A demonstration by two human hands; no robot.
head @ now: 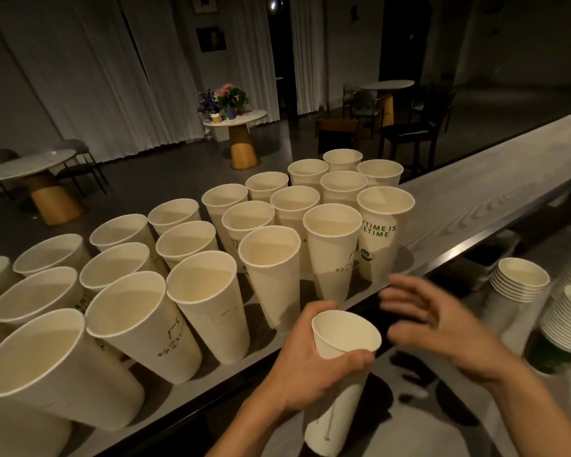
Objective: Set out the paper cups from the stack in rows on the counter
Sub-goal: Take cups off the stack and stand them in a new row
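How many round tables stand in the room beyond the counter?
3: a round white-topped table at far left, a round white table with flowers at centre, a round pale table at back right. Others may be hidden in darkness.

1. One camera, worn on my head, faces forward and down across the counter [495, 199].
2. Very near: my left hand [305, 367], gripping a paper cup [345, 338], and my right hand [442, 324] fill the lower edge.
3. The wide lens reaches a round table [252, 117] far behind.
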